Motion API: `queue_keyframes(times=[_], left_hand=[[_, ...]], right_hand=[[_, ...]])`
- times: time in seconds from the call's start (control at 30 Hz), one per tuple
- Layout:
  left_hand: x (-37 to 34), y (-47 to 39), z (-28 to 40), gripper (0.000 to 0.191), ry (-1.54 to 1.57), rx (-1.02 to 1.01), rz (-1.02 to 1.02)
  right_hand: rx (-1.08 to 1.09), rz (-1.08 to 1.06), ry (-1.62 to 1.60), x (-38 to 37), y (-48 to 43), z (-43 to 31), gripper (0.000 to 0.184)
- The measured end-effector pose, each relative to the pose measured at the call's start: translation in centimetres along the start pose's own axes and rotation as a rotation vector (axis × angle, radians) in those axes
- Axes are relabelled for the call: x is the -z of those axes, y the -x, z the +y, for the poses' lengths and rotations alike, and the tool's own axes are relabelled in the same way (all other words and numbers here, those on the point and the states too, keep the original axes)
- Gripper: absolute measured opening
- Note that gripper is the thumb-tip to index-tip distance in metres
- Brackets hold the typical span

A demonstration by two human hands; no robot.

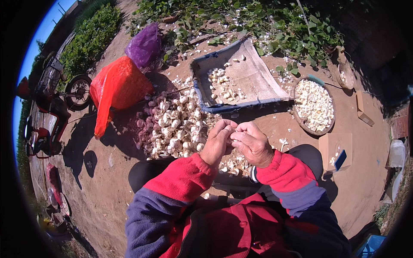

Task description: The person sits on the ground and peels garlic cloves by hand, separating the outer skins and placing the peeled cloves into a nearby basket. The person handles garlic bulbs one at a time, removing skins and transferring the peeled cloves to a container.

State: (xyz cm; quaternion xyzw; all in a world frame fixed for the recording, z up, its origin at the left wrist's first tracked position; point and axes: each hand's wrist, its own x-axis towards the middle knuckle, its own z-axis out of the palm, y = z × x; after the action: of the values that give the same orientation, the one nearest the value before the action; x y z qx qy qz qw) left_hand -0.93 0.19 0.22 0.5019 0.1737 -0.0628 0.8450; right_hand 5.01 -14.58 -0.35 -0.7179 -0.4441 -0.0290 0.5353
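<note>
My left hand (pixel 220 141) and my right hand (pixel 255 143) meet in front of me, with fingertips pinched together on a small piece of garlic (pixel 233 131), mostly hidden by the fingers. Left of them lies a large heap of garlic bulbs (pixel 176 124), pale in the middle and purplish at its left side. Beyond my hands, a shallow woven tray (pixel 248 80) with a blue cloth-bound rim holds scattered peeled cloves (pixel 217 75). To the right, a round basket (pixel 296 116) is filled with peeled cloves (pixel 314 104). Garlic skins (pixel 235 165) lie on the ground below my hands.
A full red mesh bag (pixel 124 84) and a purple mesh bag (pixel 145 45) stand at the left, near a parked electric bike (pixel 51 109). On the right are a cardboard box (pixel 326 145) with a dark blue flat object (pixel 340 160) and a smaller carton (pixel 364 108). Leafy plants (pixel 284 29) border the far side.
</note>
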Motion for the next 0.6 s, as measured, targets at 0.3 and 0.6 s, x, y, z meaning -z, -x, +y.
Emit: queue_keyframes(times=[0.3, 0.6], left_hand=[[0.6, -0.1, -0.2, 0.022, 0.132, 0.280, -0.098], [1.3, -0.1, 3.2, 0.019, 0.147, 0.095, -0.081]], right_hand=[[-0.326, 0.007, -0.610, -0.9, 1.1, -1.5, 0.027], [0.074, -0.551, 0.364, 1.2, 0.9, -0.8, 0.009]])
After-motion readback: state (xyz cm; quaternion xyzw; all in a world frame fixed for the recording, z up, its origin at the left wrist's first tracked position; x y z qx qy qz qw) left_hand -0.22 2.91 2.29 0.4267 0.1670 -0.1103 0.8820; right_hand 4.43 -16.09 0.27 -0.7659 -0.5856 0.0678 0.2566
